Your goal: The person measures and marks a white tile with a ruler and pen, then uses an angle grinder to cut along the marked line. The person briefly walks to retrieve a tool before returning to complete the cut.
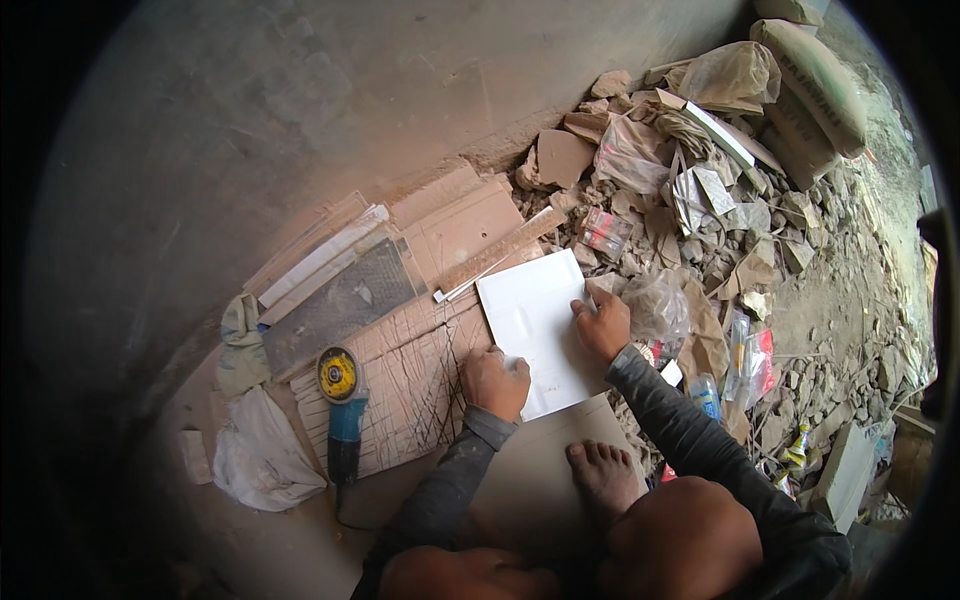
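A white rectangular tile [540, 315] lies between my two hands, tilted slightly in the picture. My left hand [497, 383] is closed at its lower left edge, fingers curled and thumb at the edge. On the right side, my right hand [602, 322] grips the opposite edge, its thumb on the white face; the fingertips beneath are hidden. To the left, an angle grinder [346, 410] with a blue body and a yellow-centred disc rests on a board [395, 385] scored with many dark cut lines. Beyond the tile's upper left corner lies a dusty straight strip [497, 248].
Stacked tile pieces [455, 215] and a dark grey panel [340, 305] lie along the wall. Rubble [800, 225] with wrappers spreads on the right, below filled sacks [815, 90]. A white plastic bag [265, 450] sits left of the grinder; my bare foot [605, 475] is near the tile.
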Demonstrator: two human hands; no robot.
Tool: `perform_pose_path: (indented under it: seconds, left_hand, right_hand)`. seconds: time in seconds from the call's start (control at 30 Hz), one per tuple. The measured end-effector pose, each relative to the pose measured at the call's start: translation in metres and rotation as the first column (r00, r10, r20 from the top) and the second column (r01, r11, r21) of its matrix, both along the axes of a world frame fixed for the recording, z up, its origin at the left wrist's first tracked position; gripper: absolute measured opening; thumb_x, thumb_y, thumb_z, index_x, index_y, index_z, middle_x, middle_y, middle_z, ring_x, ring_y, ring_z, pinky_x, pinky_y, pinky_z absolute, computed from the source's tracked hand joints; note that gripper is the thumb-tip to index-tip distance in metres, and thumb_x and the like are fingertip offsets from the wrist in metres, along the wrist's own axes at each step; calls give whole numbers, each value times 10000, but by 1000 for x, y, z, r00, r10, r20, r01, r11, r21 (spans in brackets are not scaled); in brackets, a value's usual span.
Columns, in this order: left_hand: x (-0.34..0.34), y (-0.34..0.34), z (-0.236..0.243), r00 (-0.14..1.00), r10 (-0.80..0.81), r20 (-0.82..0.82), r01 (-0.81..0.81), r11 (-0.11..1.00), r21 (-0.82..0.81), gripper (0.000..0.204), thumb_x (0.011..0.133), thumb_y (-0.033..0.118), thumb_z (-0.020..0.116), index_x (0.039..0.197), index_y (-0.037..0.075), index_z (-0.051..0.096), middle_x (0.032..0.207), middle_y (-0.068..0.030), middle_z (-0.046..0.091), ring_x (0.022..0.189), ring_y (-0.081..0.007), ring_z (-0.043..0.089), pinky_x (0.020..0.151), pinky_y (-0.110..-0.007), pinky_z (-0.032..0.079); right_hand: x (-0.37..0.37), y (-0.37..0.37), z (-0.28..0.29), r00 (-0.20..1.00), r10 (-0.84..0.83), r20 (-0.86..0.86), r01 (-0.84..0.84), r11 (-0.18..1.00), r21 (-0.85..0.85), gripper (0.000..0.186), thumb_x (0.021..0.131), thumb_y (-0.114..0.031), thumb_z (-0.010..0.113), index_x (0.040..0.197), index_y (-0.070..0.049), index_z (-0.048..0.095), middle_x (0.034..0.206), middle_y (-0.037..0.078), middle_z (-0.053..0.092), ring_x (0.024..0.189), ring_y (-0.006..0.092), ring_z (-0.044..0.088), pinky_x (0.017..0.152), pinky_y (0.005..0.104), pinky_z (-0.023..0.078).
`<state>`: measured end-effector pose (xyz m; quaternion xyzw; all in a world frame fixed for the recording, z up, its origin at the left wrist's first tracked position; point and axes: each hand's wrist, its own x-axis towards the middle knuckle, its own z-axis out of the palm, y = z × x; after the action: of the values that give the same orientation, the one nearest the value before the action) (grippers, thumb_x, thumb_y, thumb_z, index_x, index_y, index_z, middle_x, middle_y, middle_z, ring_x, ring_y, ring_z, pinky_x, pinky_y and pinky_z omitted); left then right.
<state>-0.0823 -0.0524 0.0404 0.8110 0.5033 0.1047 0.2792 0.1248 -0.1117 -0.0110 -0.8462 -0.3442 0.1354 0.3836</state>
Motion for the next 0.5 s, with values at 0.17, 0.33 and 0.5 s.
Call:
perform_pose_path:
  seconds: [0.17,0.33,0.5]
  left_hand:
    - [18,55,26,989,-115,-89,124,987,105,331,844,185,723,1045,-77,713,1079,-238,638,1017,-408,639,892,-475,541]
    - [51,145,26,919,-387,-72,390,871,298,495,872,166,719,1281,-87,602,1226,-241,565,1191,-403,560,1010,-462,487]
    - [71,177,9,812,-526,-252,568,813,133,436,883,174,700,1231,-64,589,1172,-224,554,1175,-408,552,1030,-479,474]
  right_hand:
    - [4,10,6,998,-26,-61,27,1000,7,449,865,-242,731,1249,-12,706,1082,284,728,1042,416,719,937,434,548]
    - [8,2,23,981,35,-193,-40,999,-24,451,870,-263,740,1238,-5,708,1041,266,740,977,364,740,890,422,558]
    - [9,-19,32,953,160,-259,-148,987,67,417,887,-271,734,1183,21,711,850,191,726,733,262,688,730,385,536]
